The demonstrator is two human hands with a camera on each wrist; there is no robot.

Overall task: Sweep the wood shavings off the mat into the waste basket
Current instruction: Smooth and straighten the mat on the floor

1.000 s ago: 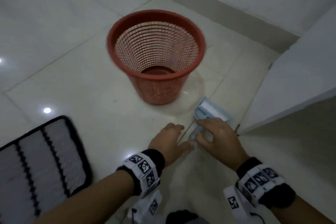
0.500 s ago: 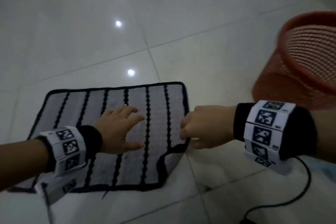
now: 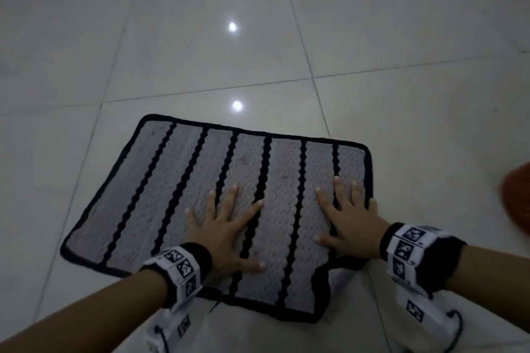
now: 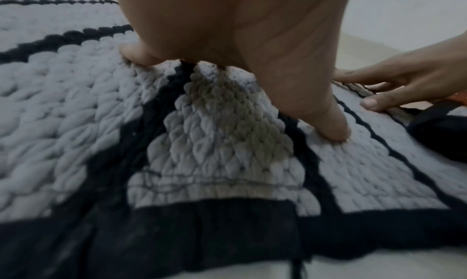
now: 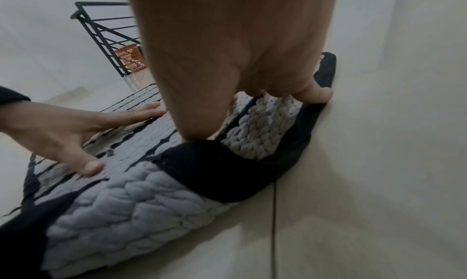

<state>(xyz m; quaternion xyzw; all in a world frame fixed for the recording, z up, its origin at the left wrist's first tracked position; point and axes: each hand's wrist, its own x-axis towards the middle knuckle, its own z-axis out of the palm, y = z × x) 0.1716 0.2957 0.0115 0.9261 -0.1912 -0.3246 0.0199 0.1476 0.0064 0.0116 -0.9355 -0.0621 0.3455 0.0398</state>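
1. Floor (image 3: 401, 23): glossy tile, carries everything. Nothing on it grips the mat, so I'd guess the mat slides unless it's held down.
2. Mat (image 3: 218, 180): grey, black stripes and border, lying flat on the floor and skewed to the tile lines. Its near edge is rumpled, with a notch in the border near the right wrist.
3. Basket (image 3: 519, 195): only an orange blur at the right edge of the head view, just off the mat's right side. Close by, presumably to keep the sweep short.
4. Left hand (image 3: 226, 226): palm down mid-mat toward the near edge, fingers (image 3: 235, 189) spread and straight, pressing, gripping nothing. Looks like flattening or pinning.
5. Right hand (image 3: 347, 221): same pose at the mat's right edge, fingers apart and flat, little finger on the border.
6. Shavings: can't pick out any on the pile, only faint specks, too small to call. No brush or pan in view, so sweeping doesn't look underway.
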